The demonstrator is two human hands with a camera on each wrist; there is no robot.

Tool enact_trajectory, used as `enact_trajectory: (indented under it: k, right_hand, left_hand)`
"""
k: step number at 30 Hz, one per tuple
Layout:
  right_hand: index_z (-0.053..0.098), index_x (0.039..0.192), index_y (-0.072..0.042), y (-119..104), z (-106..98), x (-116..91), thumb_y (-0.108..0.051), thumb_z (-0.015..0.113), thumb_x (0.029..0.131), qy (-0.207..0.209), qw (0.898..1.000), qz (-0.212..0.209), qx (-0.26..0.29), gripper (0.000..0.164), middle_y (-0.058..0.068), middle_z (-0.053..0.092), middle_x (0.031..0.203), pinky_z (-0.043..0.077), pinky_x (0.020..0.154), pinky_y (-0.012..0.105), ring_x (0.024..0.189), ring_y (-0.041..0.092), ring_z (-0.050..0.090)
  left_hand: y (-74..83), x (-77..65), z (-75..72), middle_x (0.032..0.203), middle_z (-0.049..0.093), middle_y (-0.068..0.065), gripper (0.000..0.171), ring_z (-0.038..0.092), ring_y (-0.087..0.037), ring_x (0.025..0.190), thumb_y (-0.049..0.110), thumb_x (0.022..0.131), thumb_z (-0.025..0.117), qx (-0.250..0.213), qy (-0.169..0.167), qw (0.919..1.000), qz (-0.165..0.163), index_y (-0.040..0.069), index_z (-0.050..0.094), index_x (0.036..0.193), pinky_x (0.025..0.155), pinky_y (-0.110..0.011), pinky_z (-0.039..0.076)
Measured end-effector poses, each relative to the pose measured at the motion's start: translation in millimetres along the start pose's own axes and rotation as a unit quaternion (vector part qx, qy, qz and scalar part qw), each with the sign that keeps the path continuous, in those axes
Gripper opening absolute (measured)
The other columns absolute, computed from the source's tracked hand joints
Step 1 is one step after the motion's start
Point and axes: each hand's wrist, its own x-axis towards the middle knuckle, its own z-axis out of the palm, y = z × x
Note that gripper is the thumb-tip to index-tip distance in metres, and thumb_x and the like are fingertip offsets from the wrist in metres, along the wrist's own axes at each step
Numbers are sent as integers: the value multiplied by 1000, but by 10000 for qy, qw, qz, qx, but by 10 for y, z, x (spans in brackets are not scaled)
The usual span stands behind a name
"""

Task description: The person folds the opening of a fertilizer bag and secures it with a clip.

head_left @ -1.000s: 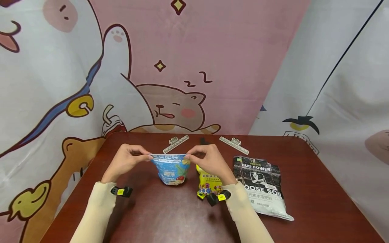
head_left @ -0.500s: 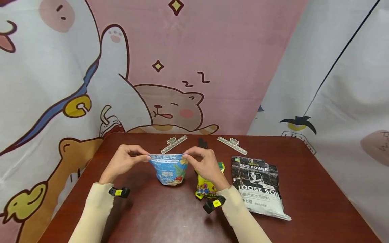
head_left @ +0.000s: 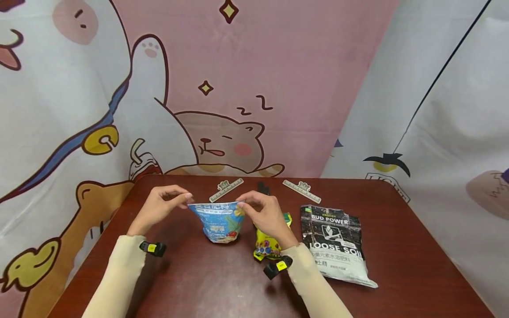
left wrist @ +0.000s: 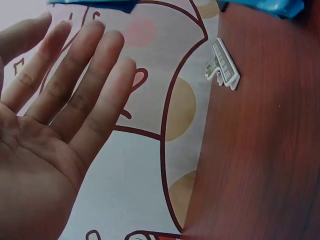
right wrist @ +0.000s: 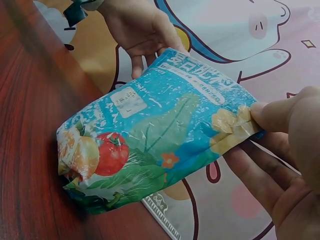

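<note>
A blue fertilizer bag (head_left: 220,223) printed with vegetables and a tomato stands on the table, its top edge stretched flat. My right hand (head_left: 264,214) pinches the bag's top right corner between thumb and fingers; in the right wrist view the thumb lies on the front and the fingers behind. At the top left corner is my left hand (head_left: 159,207), its fingertips just off or barely at the edge. The left wrist view shows that hand (left wrist: 65,95) with its fingers extended and nothing between them.
Behind the right hand lies a yellow packet (head_left: 266,245), partly covered. A black-and-white soil bag (head_left: 336,245) lies to the right. Two sealing clips (head_left: 226,190) and a dark object (head_left: 263,187) lie along the table's back, before a cartoon-printed curtain.
My left hand has loosened its pinch on the bag's left corner and shifted slightly up and left. The right hand keeps its hold; the bag stays nearly in place.
</note>
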Motion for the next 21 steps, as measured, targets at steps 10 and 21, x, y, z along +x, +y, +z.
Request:
enact_trajectory:
  k: [10,21]
  right_hand:
    - [76,106,-29,3,-27,7,-31,72,98,-22,9999,139,26,10,-7,80,93,52,60,27,79,18,74]
    - [76,104,-28,18,-50,2,-33,73,96,-101,9993,308,181,10,-6,80,94,56,68,28,84,10,74]
  left_hand:
    - [-62,192,28,111,77,-14,24,76,-25,95,37,96,73,444,-155,9983,-358,20,75,114,84,-41,62]
    - [-187,432,137,117,74,-1,32,71,-25,104,47,95,71,1348,-245,9899,-358,25,72,120,90,-49,58]
